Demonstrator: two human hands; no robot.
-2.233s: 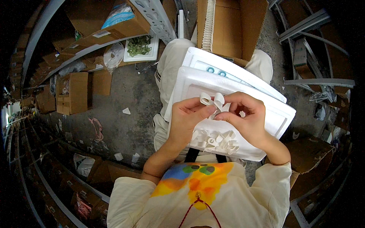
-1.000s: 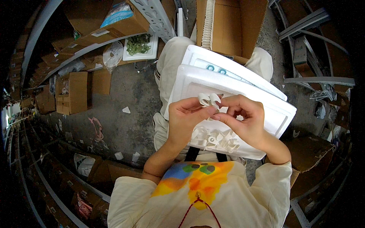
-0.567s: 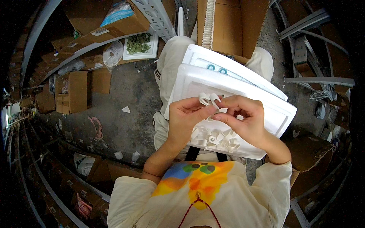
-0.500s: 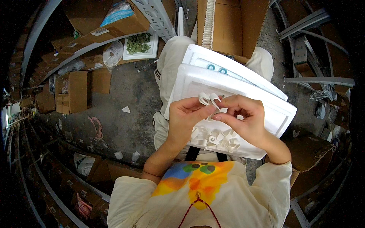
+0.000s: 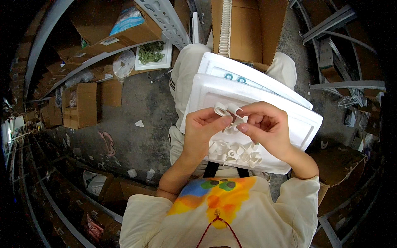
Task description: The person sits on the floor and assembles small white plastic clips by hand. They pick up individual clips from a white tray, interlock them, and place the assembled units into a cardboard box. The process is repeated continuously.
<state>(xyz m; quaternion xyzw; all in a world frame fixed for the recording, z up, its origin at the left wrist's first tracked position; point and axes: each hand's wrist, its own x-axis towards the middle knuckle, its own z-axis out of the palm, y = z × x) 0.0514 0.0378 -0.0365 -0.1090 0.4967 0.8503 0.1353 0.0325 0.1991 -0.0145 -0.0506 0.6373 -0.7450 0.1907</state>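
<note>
Between both hands is a white bow-like piece of looped strip (image 5: pixel 222 110), held over a white foam lid (image 5: pixel 281 124) on my lap. My left hand (image 5: pixel 201 128) pinches its left loops between thumb and fingers. With thumb and forefinger, my right hand (image 5: pixel 266 126) grips the right-hand loop; its other fingers are curled. Fingers partly cover the lower part of the piece. Nearer to me on the lid lies a pile of similar white curled strips (image 5: pixel 235 153). Under this lid, a second white foam tray (image 5: pixel 285 89) carries two small teal rings (image 5: pixel 241 79).
An open cardboard box (image 5: pixel 252 31) stands beyond my knees, with a stack of white discs (image 5: pixel 225 31) along its left side. Left, a white tray (image 5: pixel 154 65) holds green pieces (image 5: pixel 151 53). Metal shelving (image 5: pixel 347 86) rises on the right; a cardboard box (image 5: pixel 337 165) sits near my right elbow.
The right loop has been drawn slightly away from the left loops, and my right fingers have shifted a little. Both hands keep hold of the white piece; the view has moved slightly.
</note>
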